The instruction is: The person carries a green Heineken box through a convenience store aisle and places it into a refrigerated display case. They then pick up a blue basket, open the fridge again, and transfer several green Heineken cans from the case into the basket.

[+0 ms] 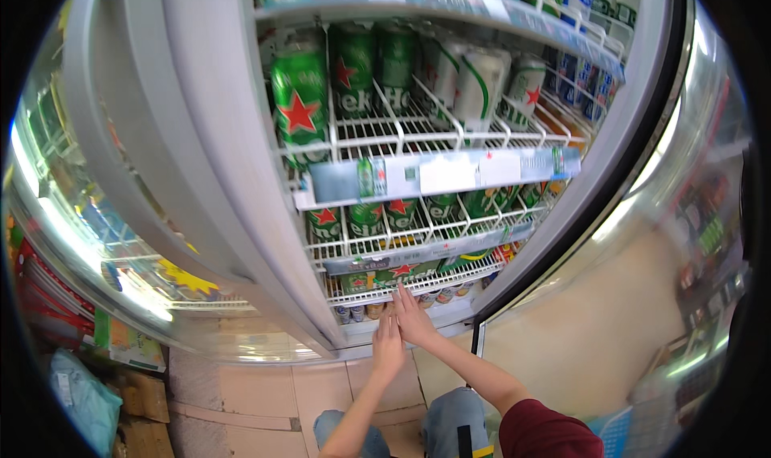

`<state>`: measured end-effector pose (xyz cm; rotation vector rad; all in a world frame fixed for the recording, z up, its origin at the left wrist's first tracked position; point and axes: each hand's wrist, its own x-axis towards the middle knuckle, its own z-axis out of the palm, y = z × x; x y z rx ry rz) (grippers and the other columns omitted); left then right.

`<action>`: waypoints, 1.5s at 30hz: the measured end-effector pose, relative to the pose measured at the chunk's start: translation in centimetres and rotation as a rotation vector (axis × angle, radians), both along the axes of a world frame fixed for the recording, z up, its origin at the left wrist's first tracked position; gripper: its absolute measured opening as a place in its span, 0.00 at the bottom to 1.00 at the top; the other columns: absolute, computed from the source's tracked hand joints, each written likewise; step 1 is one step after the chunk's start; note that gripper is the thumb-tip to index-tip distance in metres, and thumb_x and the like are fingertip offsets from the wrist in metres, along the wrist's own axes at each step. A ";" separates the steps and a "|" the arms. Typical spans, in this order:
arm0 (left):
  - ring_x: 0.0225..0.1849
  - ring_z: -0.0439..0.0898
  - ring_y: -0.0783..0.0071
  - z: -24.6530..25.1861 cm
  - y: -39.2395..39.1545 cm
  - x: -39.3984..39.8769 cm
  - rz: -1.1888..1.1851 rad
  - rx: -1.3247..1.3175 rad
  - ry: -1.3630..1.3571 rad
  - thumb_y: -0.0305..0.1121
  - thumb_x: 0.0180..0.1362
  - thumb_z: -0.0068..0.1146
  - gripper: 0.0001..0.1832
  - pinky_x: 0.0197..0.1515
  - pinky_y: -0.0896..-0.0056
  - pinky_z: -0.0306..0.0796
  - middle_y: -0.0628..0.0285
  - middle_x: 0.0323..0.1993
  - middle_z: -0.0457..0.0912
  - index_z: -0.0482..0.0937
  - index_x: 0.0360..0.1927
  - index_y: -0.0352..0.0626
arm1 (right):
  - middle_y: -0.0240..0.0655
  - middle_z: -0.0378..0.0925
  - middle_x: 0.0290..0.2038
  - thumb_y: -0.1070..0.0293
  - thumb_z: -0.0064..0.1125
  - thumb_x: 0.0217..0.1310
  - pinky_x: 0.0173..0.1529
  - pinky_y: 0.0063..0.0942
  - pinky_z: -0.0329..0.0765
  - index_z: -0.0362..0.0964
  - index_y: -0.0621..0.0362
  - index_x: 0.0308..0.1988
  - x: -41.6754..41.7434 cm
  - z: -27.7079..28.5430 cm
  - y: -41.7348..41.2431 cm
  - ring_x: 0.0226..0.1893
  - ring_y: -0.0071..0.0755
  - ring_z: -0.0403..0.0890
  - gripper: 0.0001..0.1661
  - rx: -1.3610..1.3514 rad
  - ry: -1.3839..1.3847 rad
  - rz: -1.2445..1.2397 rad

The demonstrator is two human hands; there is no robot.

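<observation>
Low in front of an upright drinks fridge, my right hand (414,320) reaches to the front of the lowest wire shelf (415,292), with its fingertips at the edge. Just below and beside it is my left hand (390,341), with fingers pointing up toward small cans (358,313) on the fridge floor. The hands nearly touch, and I cannot tell whether either grips anything. A green Heineken multipack (397,273) lies on that lowest shelf. Green Heineken cans (365,218) stand in rows one shelf higher.
Above, a larger green can (299,99) and white cans (479,87) stand between wire dividers. The glass door (560,319) is swung out at right. A grey frame post (241,156) rises at left. Cardboard boxes (141,398) and a pale blue plastic bag (84,401) lie at lower left.
</observation>
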<state>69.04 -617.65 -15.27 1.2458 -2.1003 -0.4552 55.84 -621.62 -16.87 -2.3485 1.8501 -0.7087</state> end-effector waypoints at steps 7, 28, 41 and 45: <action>0.53 0.79 0.34 3.7 14.7 3.4 0.044 0.413 0.121 0.28 0.54 0.57 0.32 0.55 0.45 0.75 0.32 0.62 0.70 0.68 0.65 0.32 | 0.61 0.61 0.68 0.60 0.68 0.54 0.66 0.47 0.73 0.70 0.59 0.61 2.3 13.1 5.3 0.65 0.64 0.69 0.36 0.502 -0.119 0.132; 0.49 0.85 0.48 52.1 25.3 4.2 -0.496 0.233 0.368 0.23 0.60 0.56 0.16 0.52 0.58 0.77 0.46 0.46 0.85 0.81 0.52 0.36 | 0.51 0.82 0.49 0.74 0.59 0.60 0.52 0.42 0.80 0.77 0.61 0.52 -0.5 53.1 34.1 0.48 0.57 0.83 0.19 -0.025 -0.525 -0.144; 0.72 0.63 0.37 54.7 35.2 -8.0 -1.462 0.045 -0.098 0.30 0.60 0.61 0.34 0.67 0.45 0.63 0.38 0.79 0.40 0.68 0.72 0.50 | 0.45 0.86 0.45 0.71 0.56 0.65 0.53 0.33 0.82 0.78 0.65 0.51 2.6 43.5 61.9 0.46 0.38 0.87 0.17 -0.055 -1.094 -1.196; 0.72 0.62 0.37 53.6 36.4 -9.7 -1.565 0.032 -0.151 0.30 0.60 0.61 0.36 0.67 0.47 0.63 0.38 0.79 0.41 0.66 0.73 0.47 | 0.39 0.86 0.44 0.69 0.56 0.66 0.47 0.29 0.81 0.79 0.63 0.49 5.1 36.0 65.2 0.43 0.31 0.86 0.15 -0.147 -1.302 -1.436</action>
